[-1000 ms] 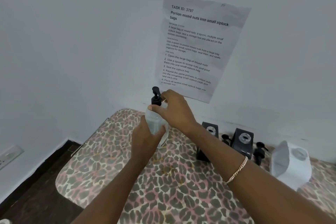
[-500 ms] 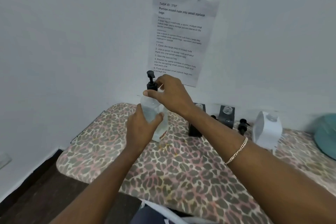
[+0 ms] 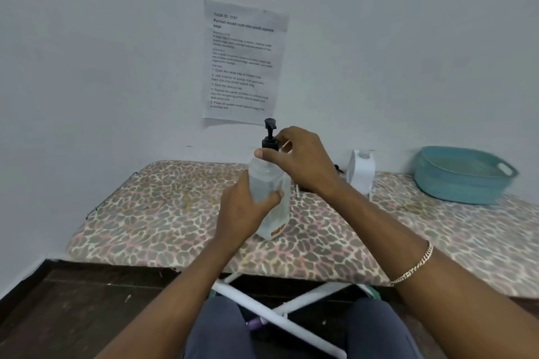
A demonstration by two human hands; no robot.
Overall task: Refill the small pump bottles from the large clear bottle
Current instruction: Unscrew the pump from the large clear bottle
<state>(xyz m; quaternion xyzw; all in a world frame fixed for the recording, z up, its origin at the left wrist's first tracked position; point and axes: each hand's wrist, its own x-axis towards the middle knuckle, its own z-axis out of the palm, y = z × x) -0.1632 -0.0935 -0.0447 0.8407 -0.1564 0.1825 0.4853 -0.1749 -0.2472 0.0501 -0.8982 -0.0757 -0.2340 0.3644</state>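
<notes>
While my left hand (image 3: 242, 213) grips the clear bottle (image 3: 262, 181), near upright on the leopard-print board (image 3: 145, 213), my right hand (image 3: 306, 160) sits right on top, thumb and fingers pinching the black pump collar (image 3: 269, 143). Long axis vertical, so the twist should run round that neck.

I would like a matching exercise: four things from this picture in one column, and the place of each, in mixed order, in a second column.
1 clear bottle
2 black pump
3 teal basket
4 paper sheet

A on the wall
B pinched by the right hand
C right end of the patterned board
D gripped by the left hand

Pairs: 1-D, 2-B, 3-C, 4-A
</notes>
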